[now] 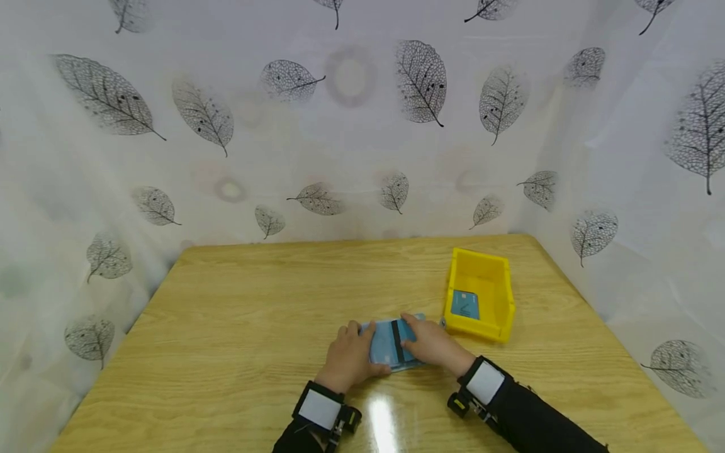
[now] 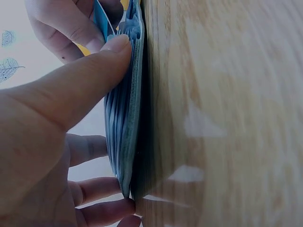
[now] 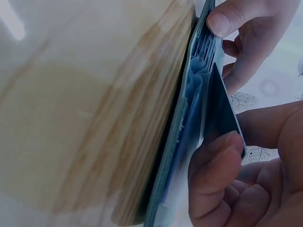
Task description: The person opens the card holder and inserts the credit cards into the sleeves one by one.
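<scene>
A pale blue card holder (image 1: 381,345) with clear plastic sleeves lies opened on the table, its stacked sleeves (image 2: 113,123) seen edge-on in the left wrist view. My left hand (image 1: 348,357) grips its left part, thumb on the near edge and fingers round the far side. Between the thumb and fingers of my right hand (image 1: 435,343) is a blue card (image 3: 223,106) with a black stripe. That card stands tilted at the holder's right part, one end against the sleeves. Whether its end sits inside a sleeve, I cannot tell.
A yellow plastic bin (image 1: 481,253) stands on the table to the right, beyond my right hand. Another blue card (image 1: 466,304) lies in its near left corner. Leaf-patterned curtains (image 1: 362,145) enclose the wooden table (image 1: 255,296) at the back and sides.
</scene>
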